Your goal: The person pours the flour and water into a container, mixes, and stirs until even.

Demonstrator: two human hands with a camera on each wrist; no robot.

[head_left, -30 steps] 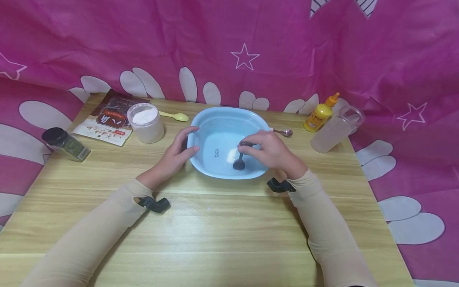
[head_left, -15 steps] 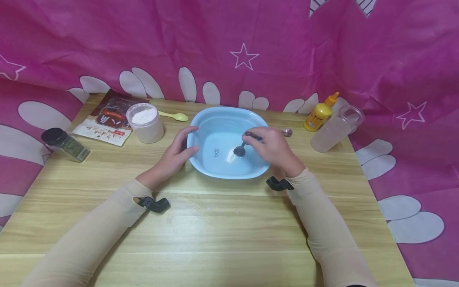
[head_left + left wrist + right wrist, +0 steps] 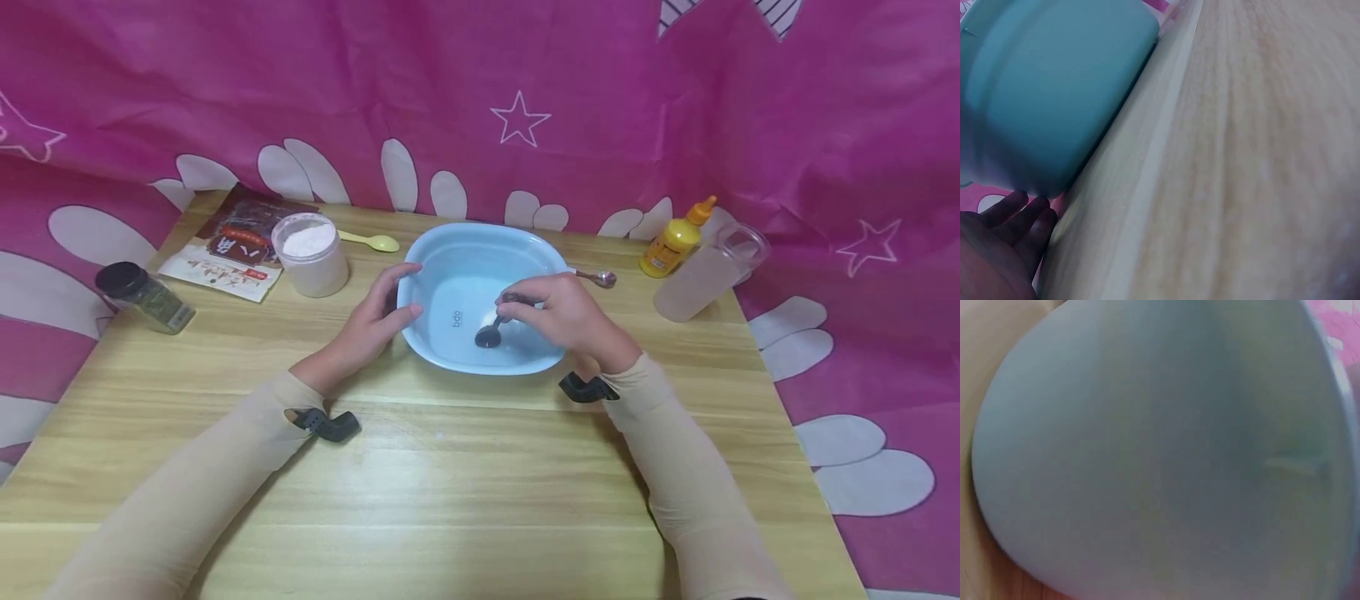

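A light blue plastic basin stands on the wooden table in the head view, a small dark printed mark on its floor. My left hand grips its left end, thumb and index finger at the rim. The left wrist view has the fingers against the basin's outer wall. Over the basin's right side, my right hand pinches the handle of a dark metal spoon, its bowl low inside. In the right wrist view, the basin's outer wall fills most of the picture and hides the spoon.
Left of the basin are a jar of white powder, a yellow spoon, a spice packet and a black-capped jar. To the right lie another metal spoon, a yellow bottle and a tilted clear bottle.
The spoon's bowl has swung up and back down inside the basin, now further left than a second ago. The left hand keeps its hold on the basin. The head view has shifted slightly.
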